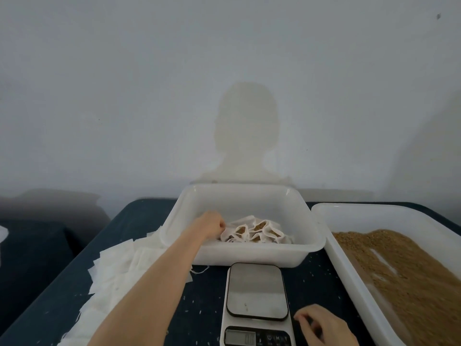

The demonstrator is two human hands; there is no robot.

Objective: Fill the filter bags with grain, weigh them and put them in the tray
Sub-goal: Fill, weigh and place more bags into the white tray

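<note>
Head view: I see my left hand (210, 224) pinching a filled bag (239, 231) into the tray (249, 253), right hand (321, 325) loosely curled and empty, scale (257, 290) bare, empty bags (119, 268) left to fill.

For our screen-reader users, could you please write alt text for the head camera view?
A person's left hand reaches into a white tray, touching filled filter bags. The right hand rests beside an empty kitchen scale, with empty bags at left and a grain tray at right.
</note>
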